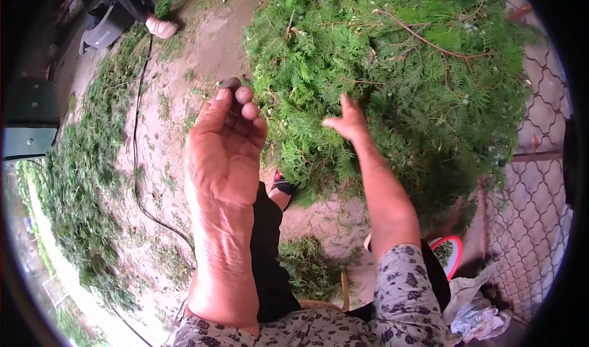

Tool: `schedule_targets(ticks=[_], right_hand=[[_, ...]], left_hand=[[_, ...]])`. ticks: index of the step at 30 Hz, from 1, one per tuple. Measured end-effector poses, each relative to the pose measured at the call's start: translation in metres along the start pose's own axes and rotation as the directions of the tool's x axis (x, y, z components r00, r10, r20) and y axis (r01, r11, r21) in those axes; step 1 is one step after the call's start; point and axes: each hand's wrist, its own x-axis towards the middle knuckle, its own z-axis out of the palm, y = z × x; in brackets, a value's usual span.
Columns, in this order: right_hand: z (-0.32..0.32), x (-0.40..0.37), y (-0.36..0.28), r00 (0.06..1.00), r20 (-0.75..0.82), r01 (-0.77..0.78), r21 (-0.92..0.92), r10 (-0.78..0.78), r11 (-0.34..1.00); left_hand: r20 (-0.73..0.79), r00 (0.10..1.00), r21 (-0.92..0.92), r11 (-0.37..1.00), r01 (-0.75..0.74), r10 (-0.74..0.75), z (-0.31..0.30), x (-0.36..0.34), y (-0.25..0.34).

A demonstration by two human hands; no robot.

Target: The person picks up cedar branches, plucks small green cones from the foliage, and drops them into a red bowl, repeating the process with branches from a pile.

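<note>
Nearest, our left hand is palm up, fingers half-curled, seemingly empty. Our right hand, thumb spread, grasping nothing visible, is nearer the conifer-branch heap at far right, where a bare stem slants rightward toward us.

Left hand palm up, fingers curled; right hand over heap of green branches.
</note>
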Motion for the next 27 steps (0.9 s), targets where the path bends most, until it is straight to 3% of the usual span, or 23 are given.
schedule_targets(ticks=[2, 3, 4, 6, 7, 8, 10, 11, 13, 14, 16, 18, 20, 22, 24, 26, 27], right_hand=[[0.035, -0.005, -0.006, 0.992, 0.121, -0.01, -0.174, 0.031, 0.985], [0.053, -0.008, -0.002, 1.0, 0.002, 0.017, -0.179, -0.017, 0.984], [0.064, -0.005, 0.003, 1.0, 0.007, 0.019, -0.173, -0.018, 0.985], [0.071, -0.006, 0.003, 0.995, -0.014, -0.095, -0.345, 0.096, 0.934], [0.081, -0.006, 0.014, 0.994, -0.105, -0.03, -0.415, -0.015, 0.909], [0.09, -0.007, 0.029, 0.994, -0.106, -0.034, -0.419, -0.011, 0.907], [0.096, -0.014, 0.045, 0.973, -0.069, 0.17, -0.431, -0.22, 0.886], [0.095, -0.022, 0.05, 0.973, -0.073, 0.165, -0.436, -0.217, 0.885], [0.069, -0.051, 0.037, 0.955, 0.112, 0.298, -0.362, -0.276, 0.883], [0.05, -0.063, 0.03, 0.955, 0.115, 0.298, -0.362, -0.275, 0.883], [0.006, -0.086, 0.016, 0.942, -0.028, 0.325, -0.174, -0.335, 0.929], [-0.022, -0.07, 0.013, 0.916, -0.242, 0.28, -0.181, -0.319, 0.943], [-0.034, -0.035, 0.007, 0.784, -0.401, 0.301, -0.42, -0.473, 0.856], [-0.034, 0.011, 0.003, 0.887, -0.262, 0.224, -0.479, -0.381, 0.849], [-0.023, 0.05, -0.003, 0.907, -0.284, 0.119, -0.536, -0.312, 0.836], [-0.01, 0.066, -0.003, 0.941, -0.23, 0.115, -0.476, -0.249, 0.872], [0.0, 0.067, -0.003, 0.977, -0.156, 0.055, -0.476, -0.146, 0.878]], left_hand=[[0.015, 1.0, 0.017, 1.0, 0.004, -0.004, 0.001, -0.002, -0.004], [0.032, 0.999, 0.028, 0.999, 0.017, -0.018, 0.001, -0.004, -0.006], [0.028, 0.999, 0.033, 0.999, 0.014, -0.015, 0.001, -0.005, -0.006], [0.022, 1.0, 0.089, 0.996, 0.004, -0.006, 0.001, -0.008, -0.006], [0.009, 1.0, 0.1, 0.995, 0.003, -0.004, 0.001, -0.009, -0.006], [0.009, 1.0, 0.096, 0.995, 0.008, -0.009, 0.001, -0.01, -0.007], [0.026, 0.999, 0.103, 0.994, 0.045, -0.048, 0.002, -0.014, -0.009], [0.012, 0.997, 0.107, 0.992, 0.069, -0.07, 0.003, -0.017, -0.011], [0.001, 0.997, 0.107, 0.991, 0.078, -0.079, 0.004, -0.022, -0.013], [-0.015, 0.996, 0.113, 0.99, 0.086, -0.085, 0.004, -0.023, -0.013], [-0.041, 0.995, 0.113, 0.989, 0.09, -0.086, 0.005, -0.025, -0.014], [-0.026, 0.993, 0.107, 0.987, 0.116, -0.114, 0.007, -0.028, -0.015], [-0.036, 0.991, 0.116, 0.984, 0.132, -0.129, 0.012, -0.034, -0.02], [-0.053, 0.988, 0.13, 0.98, 0.149, -0.143, 0.014, -0.038, -0.026], [-0.088, 0.981, 0.18, 0.966, 0.184, -0.171, 0.015, -0.04, -0.03], [-0.055, 0.986, 0.193, 0.967, 0.168, -0.16, 0.015, -0.04, -0.031], [-0.086, 0.985, 0.231, 0.959, 0.166, -0.15, 0.017, -0.041, -0.032]])
